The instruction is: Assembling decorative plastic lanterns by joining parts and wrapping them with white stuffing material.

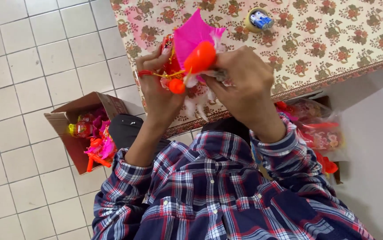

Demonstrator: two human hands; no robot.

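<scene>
Fingers of the left hand pinch the red side of a bright toy, a red loop of cord hooked over one finger, while the right hand clasps its other side from behind. The toy shows a magenta fan-shaped top, an orange oval piece, a small orange ball below and white feathery tufts. It is held up above the edge of a floral tablecloth. On the cloth lies a tape roll. A cardboard box of similar toys stands on the tiled floor at left; plastic bags of them sit at right.
</scene>
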